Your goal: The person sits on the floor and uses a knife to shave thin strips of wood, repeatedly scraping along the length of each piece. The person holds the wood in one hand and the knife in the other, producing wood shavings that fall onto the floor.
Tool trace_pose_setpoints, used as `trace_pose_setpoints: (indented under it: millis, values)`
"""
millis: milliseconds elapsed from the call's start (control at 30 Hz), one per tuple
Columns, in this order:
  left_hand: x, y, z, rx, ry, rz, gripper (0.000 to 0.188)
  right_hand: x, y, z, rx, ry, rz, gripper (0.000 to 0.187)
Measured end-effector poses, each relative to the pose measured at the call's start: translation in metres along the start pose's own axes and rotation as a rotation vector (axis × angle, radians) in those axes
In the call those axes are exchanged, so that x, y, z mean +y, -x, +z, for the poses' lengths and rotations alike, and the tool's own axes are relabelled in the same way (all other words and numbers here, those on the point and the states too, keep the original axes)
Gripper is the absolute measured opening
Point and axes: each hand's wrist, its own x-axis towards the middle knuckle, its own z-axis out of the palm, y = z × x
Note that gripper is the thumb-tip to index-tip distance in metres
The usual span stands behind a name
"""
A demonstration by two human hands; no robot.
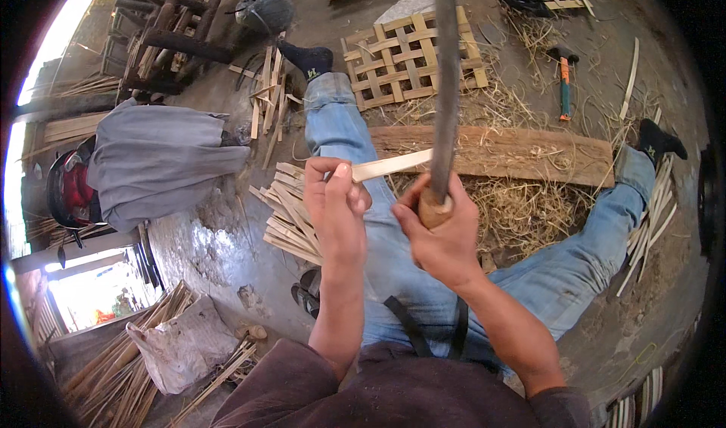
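My left hand (336, 197) pinches one end of a pale, flat bamboo strip (389, 165). The strip points right, and its far end reaches the long dark blade of a knife (445, 80). Around the knife's round wooden handle (434, 209) my right hand (446, 235) is closed, with the blade standing up and away from me. Whether the edge cuts into the strip I cannot tell. Beyond the hands a wooden plank (522, 154) lies across the floor between my outstretched legs, with curly shavings (529, 212) heaped on its near side.
A woven lattice panel (412, 57) lies past the plank, and a hammer (564, 88) to its right. Split strips (291, 212) are piled beside my left leg, more (650, 209) by my right foot. At left are a grey cloth (166, 156) and a white sack (185, 345).
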Motion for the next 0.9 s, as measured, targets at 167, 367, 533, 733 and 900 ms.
trace_pose_setpoints:
  millis: [167,367,533,733,900]
  values:
    - [-0.006,-0.019,-0.007,0.034,0.001,0.044,0.007,0.060,0.015,-0.061,0.185,-0.053,0.165,0.028]
    - [-0.005,-0.021,-0.011,-0.031,-0.066,0.129,0.006,0.107,0.009,-0.143,0.165,0.802,0.306,0.039]
    - [-0.003,-0.009,-0.017,0.058,-0.522,0.373,0.015,0.051,0.001,-0.085,-0.156,0.747,0.234,0.042]
    - [0.006,-0.002,-0.022,0.112,-0.715,0.363,0.016,0.044,0.001,-0.050,-0.293,0.687,0.186,0.042]
    - [0.010,-0.004,-0.019,0.115,-0.745,0.353,0.014,0.031,0.008,-0.037,-0.355,0.662,0.189,0.043]
